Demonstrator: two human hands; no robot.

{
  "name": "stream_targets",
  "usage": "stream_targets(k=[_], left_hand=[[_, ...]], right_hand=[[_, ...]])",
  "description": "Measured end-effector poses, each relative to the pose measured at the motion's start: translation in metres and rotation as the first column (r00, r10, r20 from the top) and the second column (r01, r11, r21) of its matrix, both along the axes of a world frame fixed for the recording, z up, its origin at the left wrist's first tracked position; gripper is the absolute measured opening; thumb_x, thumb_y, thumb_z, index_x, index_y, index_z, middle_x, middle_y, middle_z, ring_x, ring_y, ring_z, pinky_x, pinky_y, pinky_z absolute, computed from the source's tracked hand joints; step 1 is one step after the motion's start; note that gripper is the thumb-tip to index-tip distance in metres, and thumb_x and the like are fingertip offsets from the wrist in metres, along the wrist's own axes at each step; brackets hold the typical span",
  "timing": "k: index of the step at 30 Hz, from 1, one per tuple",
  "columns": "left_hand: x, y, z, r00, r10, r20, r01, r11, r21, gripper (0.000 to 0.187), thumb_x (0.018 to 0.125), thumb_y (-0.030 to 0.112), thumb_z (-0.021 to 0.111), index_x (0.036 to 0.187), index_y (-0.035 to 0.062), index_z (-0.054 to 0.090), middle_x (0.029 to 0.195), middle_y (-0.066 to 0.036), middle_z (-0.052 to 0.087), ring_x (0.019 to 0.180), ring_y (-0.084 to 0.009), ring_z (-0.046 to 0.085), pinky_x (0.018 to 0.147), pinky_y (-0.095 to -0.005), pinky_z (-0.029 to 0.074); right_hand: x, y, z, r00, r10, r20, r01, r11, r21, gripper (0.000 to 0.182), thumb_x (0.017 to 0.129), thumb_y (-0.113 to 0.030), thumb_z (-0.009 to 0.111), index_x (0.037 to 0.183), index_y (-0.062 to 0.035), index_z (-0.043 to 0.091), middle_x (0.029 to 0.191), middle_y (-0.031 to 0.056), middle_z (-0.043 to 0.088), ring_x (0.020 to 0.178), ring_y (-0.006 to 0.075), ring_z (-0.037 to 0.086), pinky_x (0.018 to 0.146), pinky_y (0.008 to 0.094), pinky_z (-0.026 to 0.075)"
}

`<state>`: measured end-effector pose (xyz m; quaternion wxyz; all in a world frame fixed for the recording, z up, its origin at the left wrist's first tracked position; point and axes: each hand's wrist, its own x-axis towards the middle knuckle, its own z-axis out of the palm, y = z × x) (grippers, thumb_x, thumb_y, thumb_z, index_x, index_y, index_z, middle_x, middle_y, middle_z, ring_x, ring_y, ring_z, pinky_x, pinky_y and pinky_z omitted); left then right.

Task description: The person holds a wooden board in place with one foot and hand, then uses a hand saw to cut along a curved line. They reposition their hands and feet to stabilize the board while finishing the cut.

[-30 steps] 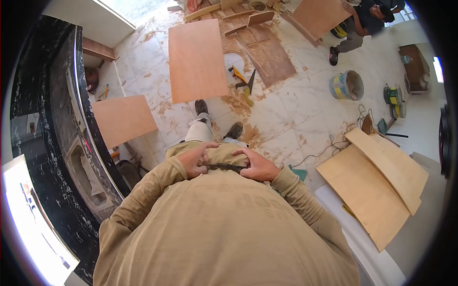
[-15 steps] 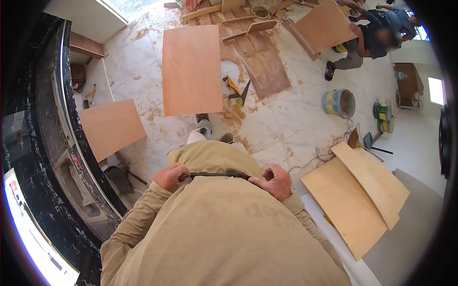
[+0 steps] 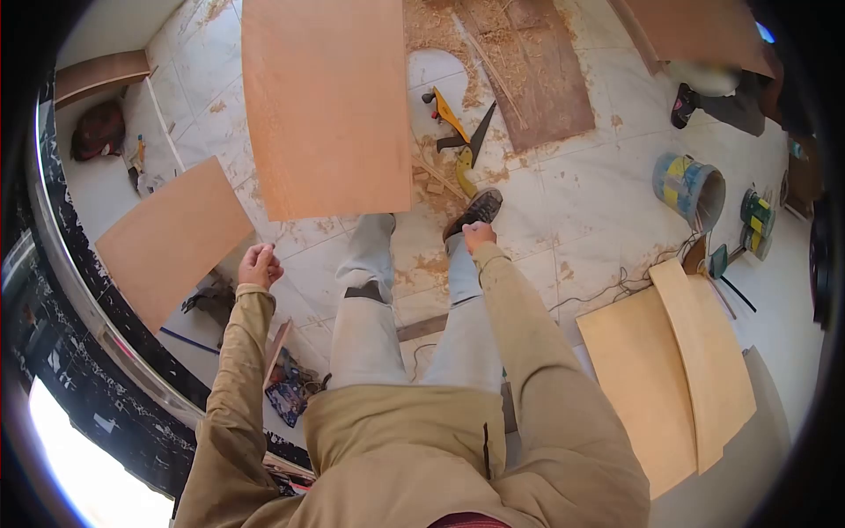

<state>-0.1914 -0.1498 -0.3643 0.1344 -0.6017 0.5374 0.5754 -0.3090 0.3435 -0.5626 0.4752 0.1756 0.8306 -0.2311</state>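
Nearest me, my tan shirt (image 3: pixel 400 431) is rucked across my lap, w/ both arms reaching fwd from it, one either side of my legs at the start.

L arm's out on the L, elbow a bit bent, forearm pointing pretty much straight away from me. L hand (image 3: pixel 260 266) is up at the end of it, fingers curled in toward the thumb, so a narrow grip; can't tell if anything's inside. R arm is longer & straighter, angling inward over my R leg (image 3: pixel 465 326). R hand (image 3: pixel 478 234) is bunched, back of it to me, fingers mostly hidden, so can't tell if it's holding anything. It overlaps the ankle end of my R shoe (image 3: pixel 480 211) in view; contact unclear.

Pale ply sheets (image 3: pixel 629 387) lie overlapped on my R, well apart from my R hand. Small brown board (image 3: pixel 176 242) is just beyond my L hand, its R corner nearest the fingertips. Big brown board (image 3: pixel 330 106) sits ahead, btwn the hands, hiding my L foot.

Past the shoe, yellow-handled tools (image 3: pixel 464 163) lie on the dusty tile floor (image 3: pixel 550 189). Farther R: a blue bucket (image 3: pixel 673 189), then another person's leg (image 3: pixel 738 110) under a brown panel (image 3: pixel 704 35).
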Motion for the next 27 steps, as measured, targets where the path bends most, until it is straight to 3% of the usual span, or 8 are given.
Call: stream_targets(k=[4,6,9,12,15,17,22,27], left_hand=[[0.062,-0.039,-0.075,0.976,0.188,0.111,-0.174,0.977,-0.124,0.018,0.1,0.022,0.068,0.115,0.0142,0.062,0.077,-0.001,0.062,0.058,-0.0132,0.059,0.057,-0.0316,0.056],[0.088,-0.036,-0.103,0.986,0.157,0.06,-0.144,0.973,-0.18,0.013,0.101,0.018,0.066,0.112,0.0145,0.062,0.076,-0.001,0.062,0.058,-0.0135,0.059,0.054,-0.0312,0.054],[0.089,0.048,-0.088,0.996,-0.016,0.093,0.018,1.0,-0.016,0.015,0.101,0.016,0.065,0.114,0.0073,0.063,0.083,-0.001,0.064,0.071,-0.0102,0.061,0.065,-0.0263,0.055],[0.103,0.129,-0.087,0.979,-0.1,0.177,0.085,0.992,0.093,0.016,0.101,0.013,0.065,0.114,0.0046,0.065,0.088,-0.002,0.066,0.074,-0.0094,0.061,0.068,-0.0252,0.053],[0.144,0.145,-0.116,0.941,-0.267,0.206,0.278,0.96,-0.024,0.014,0.1,0.013,0.066,0.111,0.0038,0.066,0.087,-0.003,0.067,0.073,-0.0112,0.062,0.064,-0.0254,0.052],[0.142,0.132,-0.121,0.965,0.106,0.239,-0.125,0.99,0.065,0.014,0.101,0.014,0.066,0.111,0.0035,0.065,0.085,-0.004,0.066,0.068,-0.0124,0.061,0.058,-0.0267,0.051],[0.123,-0.003,-0.132,0.947,0.319,0.023,-0.268,0.832,-0.486,0.016,0.1,0.012,0.065,0.116,0.0092,0.065,0.081,0.001,0.063,0.064,-0.009,0.06,0.058,-0.0257,0.056],[0.017,-0.134,-0.147,0.995,0.096,0.018,-0.06,0.749,-0.66,0.032,0.101,0.032,0.065,0.128,0.0156,0.063,0.096,0.001,0.062,0.081,-0.01,0.06,0.071,-0.0263,0.051]], right_hand=[[-0.027,-0.005,-0.142,0.95,0.118,-0.288,-0.116,0.993,0.023,0.028,0.093,-0.026,0.062,0.098,0.0002,0.07,0.093,0.0206,0.073,0.088,0.039,0.071,0.082,0.05,0.056],[-0.077,-0.034,-0.17,0.923,0.125,-0.364,-0.095,0.991,0.099,0.032,0.092,-0.024,0.064,0.114,-0.0006,0.065,0.108,0.0224,0.068,0.105,0.0403,0.066,0.088,0.0506,0.054],[-0.141,-0.062,-0.2,0.808,0.282,-0.517,-0.186,0.955,0.23,0.043,0.094,-0.024,0.067,0.128,-0.0018,0.054,0.122,0.0224,0.056,0.118,0.0399,0.059,0.092,0.0517,0.053],[-0.174,-0.068,-0.246,0.712,0.437,-0.55,-0.293,0.896,0.333,0.031,0.094,-0.025,0.068,0.115,-0.0035,0.059,0.113,0.0162,0.059,0.111,0.0363,0.063,0.084,0.0491,0.056],[-0.183,-0.054,-0.283,0.685,0.477,-0.552,-0.425,0.876,0.229,0.025,0.096,-0.027,0.066,0.106,-0.0053,0.06,0.106,0.0151,0.061,0.098,0.0358,0.067,0.076,0.048,0.057],[-0.184,-0.035,-0.282,0.652,0.434,-0.622,-0.479,0.871,0.105,0.023,0.098,-0.03,0.064,0.1,-0.0067,0.06,0.101,0.0146,0.063,0.09,0.0364,0.068,0.071,0.0479,0.057],[-0.2,0.035,-0.258,0.559,0.215,-0.801,-0.223,0.969,0.105,0.03,0.101,-0.033,0.059,0.096,-0.0048,0.063,0.09,0.0188,0.066,0.082,0.0445,0.065,0.069,0.0525,0.051],[-0.259,0.1,-0.299,0.614,0.144,-0.776,0.173,0.935,0.31,0.044,0.104,-0.041,0.052,0.102,0.0007,0.067,0.094,0.0262,0.071,0.089,0.0484,0.067,0.075,0.0567,0.049]])
